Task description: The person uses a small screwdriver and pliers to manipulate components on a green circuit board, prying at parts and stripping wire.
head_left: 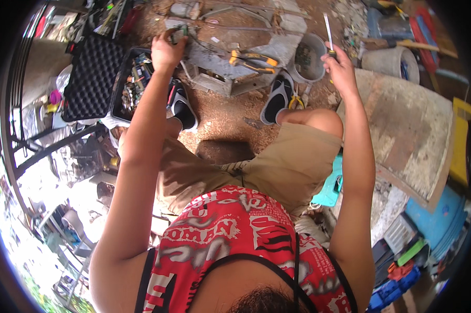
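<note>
My right hand [341, 70] is closed round the dark handle of a screwdriver [327, 31], its bare metal shaft pointing up and away. At the far left of the work spot, my left hand [167, 49] grips a small green piece that looks like a circuit board [180, 34], partly covered by the fingers. The piece is over the edge of a worn grey metal frame [209, 55] on the ground. A pair of yellow-and-black pliers [252, 60] lies across that frame, between my hands. Below my right hand stands a grey bucket [308, 58] with small bits inside.
Beside my left forearm, an open black case [93, 78] with a foam-lined lid holds mixed electronic parts [136, 78]. Smaller yellow-handled pliers [297, 100] lie by my right shoe [278, 98]. A worn board [402, 130] and a pale tipped bucket [391, 63] are at the right.
</note>
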Tool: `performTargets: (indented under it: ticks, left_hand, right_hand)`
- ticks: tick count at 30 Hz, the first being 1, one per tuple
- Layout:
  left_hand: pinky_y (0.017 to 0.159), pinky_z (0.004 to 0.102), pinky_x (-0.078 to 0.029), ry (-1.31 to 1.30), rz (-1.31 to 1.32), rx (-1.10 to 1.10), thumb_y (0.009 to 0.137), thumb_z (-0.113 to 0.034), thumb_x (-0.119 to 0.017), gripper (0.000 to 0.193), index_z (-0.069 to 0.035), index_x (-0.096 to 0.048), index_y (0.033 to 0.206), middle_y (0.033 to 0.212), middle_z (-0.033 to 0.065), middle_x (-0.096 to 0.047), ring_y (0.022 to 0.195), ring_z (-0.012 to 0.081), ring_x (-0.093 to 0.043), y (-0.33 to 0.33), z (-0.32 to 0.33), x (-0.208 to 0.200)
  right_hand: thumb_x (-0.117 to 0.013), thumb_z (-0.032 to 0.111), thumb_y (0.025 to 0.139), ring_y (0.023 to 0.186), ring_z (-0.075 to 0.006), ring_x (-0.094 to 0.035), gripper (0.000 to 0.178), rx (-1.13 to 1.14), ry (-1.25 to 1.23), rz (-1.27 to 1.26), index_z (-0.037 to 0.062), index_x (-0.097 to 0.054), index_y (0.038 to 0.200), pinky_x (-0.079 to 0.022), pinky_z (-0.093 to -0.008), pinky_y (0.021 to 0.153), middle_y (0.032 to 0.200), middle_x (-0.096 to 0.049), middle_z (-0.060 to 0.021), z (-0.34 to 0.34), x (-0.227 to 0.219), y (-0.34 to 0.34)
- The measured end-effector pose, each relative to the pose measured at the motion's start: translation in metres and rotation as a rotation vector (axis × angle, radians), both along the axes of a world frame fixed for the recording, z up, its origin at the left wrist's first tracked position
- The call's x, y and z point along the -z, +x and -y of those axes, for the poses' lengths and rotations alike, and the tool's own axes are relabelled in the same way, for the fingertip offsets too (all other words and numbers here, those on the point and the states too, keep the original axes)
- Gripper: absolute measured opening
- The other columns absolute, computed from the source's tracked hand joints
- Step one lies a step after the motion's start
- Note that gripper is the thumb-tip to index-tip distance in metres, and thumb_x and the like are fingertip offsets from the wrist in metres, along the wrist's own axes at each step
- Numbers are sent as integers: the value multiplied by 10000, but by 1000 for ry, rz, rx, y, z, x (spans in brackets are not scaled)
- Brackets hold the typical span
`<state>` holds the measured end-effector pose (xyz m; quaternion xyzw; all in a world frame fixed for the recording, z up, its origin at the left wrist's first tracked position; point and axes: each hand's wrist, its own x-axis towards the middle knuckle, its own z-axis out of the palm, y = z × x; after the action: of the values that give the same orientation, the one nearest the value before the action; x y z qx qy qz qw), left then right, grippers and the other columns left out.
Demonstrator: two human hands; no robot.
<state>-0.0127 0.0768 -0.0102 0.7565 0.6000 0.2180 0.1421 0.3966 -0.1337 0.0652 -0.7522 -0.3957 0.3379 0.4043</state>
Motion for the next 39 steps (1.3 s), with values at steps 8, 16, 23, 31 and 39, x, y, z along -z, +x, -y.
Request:
performTargets:
  ticks: [8,16,23,31,39]
  left_hand:
    - [916,386,-515,-84,131,-157,681,-334,-831,621,-82,-646,1218,1066,134,-705,1018,293,-664,-7,4,-21]
    - [758,228,-533,-496,1195,-111,829,-80,-774,452,-12,-602,1241,948,47,-672,820,103,-630,1,28,-48]
    - [750,215,-509,-449,1219,210,858,-12,-723,275,-32,-642,1120,926,37,-695,811,72,-621,4,76,-115]
    - [724,204,-495,-415,1123,285,866,-13,-718,199,-26,-650,1053,902,0,-678,794,57,-604,13,74,-122]
    - [806,217,-506,-403,991,292,882,12,-690,189,-11,-626,1058,964,14,-674,891,70,-621,19,51,-125]
  right_hand:
    - [-625,145,889,888,-171,-627,409,-405,71,44,56,-581,1286,-491,-307,826,968,-681,-102,-84,-12,-88]
    - [-569,57,935,789,-62,-543,356,-464,40,-236,48,-570,1291,-464,-223,692,930,-602,-3,-92,-34,-169]
    - [-707,147,902,649,-33,-533,307,-428,298,-456,27,-629,1174,-432,-198,565,774,-603,43,-87,-61,-201]
    - [-727,77,878,688,-25,-537,169,-314,399,-470,26,-648,1017,-446,-186,618,784,-625,38,-86,-48,-204]
    - [-731,68,875,711,-20,-542,140,-309,386,-467,32,-654,986,-447,-182,642,799,-628,54,-106,-47,-197]
